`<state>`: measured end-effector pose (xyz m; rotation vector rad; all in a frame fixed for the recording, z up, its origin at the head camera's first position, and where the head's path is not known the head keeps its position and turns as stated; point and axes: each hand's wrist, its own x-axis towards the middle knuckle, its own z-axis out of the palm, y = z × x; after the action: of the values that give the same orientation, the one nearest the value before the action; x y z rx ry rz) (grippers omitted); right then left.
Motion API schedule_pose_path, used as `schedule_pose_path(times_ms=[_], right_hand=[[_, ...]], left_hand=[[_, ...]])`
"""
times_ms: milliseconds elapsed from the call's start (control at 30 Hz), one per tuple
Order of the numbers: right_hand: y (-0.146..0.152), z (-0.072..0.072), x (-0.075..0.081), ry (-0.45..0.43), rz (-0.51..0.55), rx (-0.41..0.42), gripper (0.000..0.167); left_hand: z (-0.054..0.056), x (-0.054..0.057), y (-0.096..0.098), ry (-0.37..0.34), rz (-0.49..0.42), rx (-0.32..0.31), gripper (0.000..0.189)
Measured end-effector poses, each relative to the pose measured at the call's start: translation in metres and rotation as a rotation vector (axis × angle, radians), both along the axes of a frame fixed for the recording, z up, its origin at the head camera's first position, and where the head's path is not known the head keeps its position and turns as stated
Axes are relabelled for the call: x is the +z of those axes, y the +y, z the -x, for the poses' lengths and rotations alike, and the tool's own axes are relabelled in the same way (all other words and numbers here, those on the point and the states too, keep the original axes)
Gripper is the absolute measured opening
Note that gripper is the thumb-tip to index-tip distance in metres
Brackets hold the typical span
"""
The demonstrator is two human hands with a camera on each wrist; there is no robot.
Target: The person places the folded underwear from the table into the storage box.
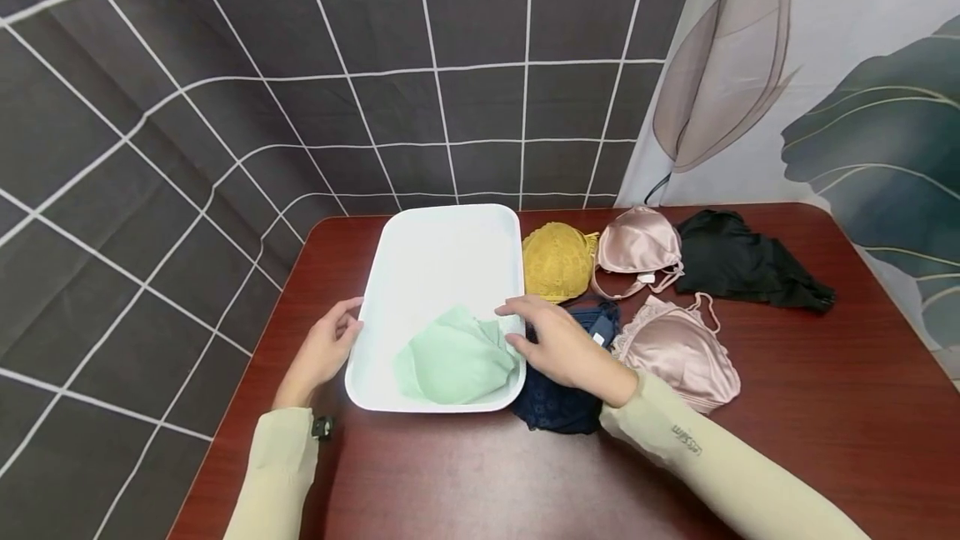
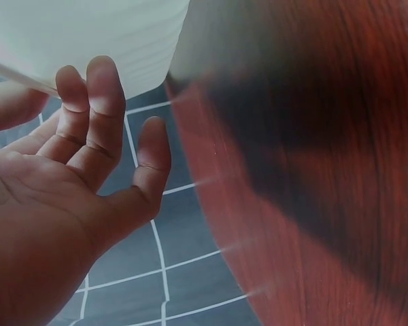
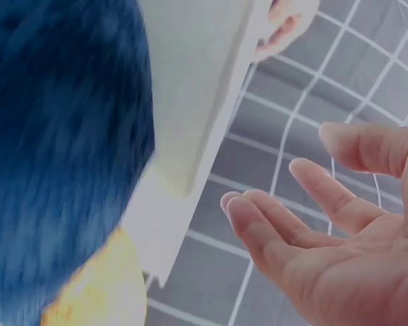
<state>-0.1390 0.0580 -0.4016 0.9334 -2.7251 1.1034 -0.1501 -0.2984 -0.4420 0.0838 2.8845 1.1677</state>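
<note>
A white plastic tray (image 1: 442, 257) lies on the table, with a mint-green bra (image 1: 457, 361) in its near half. At the tray's left side my left hand (image 1: 322, 348) has its fingertips right at the outer wall; the left wrist view shows those fingers (image 2: 105, 88) loosely bent against the wall. My right hand (image 1: 558, 340) hovers over the right rim, fingers spread and nothing between them. Beneath it sits a navy lace bra (image 1: 558, 402), partly hidden by the hand and forearm. In the right wrist view the relaxed right fingers (image 3: 279, 244) are apart from the navy cups.
Right of the tray are a mustard lace bra (image 1: 557, 261), a pink satin bra (image 1: 641, 240), a black garment (image 1: 742, 261) and a second pink bra (image 1: 682, 348). The reddish-brown table (image 1: 450, 482) meets a dark checked curtain (image 1: 480, 107) behind and at left.
</note>
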Motion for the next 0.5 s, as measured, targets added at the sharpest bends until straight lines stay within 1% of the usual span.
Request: schedule_pose_path(times_ms=[100, 233, 400, 500], right_hand=[[0.016, 0.0, 0.002, 0.034, 0.02, -0.029, 0.032], [0.039, -0.002, 0.005, 0.046, 0.047, -0.072, 0.032], [0.068, -0.009, 0.001, 0.049, 0.088, -0.142, 0.031], [0.086, -0.015, -0.002, 0.044, 0.081, -0.198, 0.03]], left_hand=[[0.0, -0.001, -0.001, 0.005, 0.003, 0.0, 0.04], [0.0, 0.0, -0.001, 0.01, 0.006, -0.006, 0.04], [0.0, 0.0, 0.001, -0.007, 0.012, 0.001, 0.04], [0.001, 0.0, 0.001, -0.006, 0.02, 0.001, 0.041]])
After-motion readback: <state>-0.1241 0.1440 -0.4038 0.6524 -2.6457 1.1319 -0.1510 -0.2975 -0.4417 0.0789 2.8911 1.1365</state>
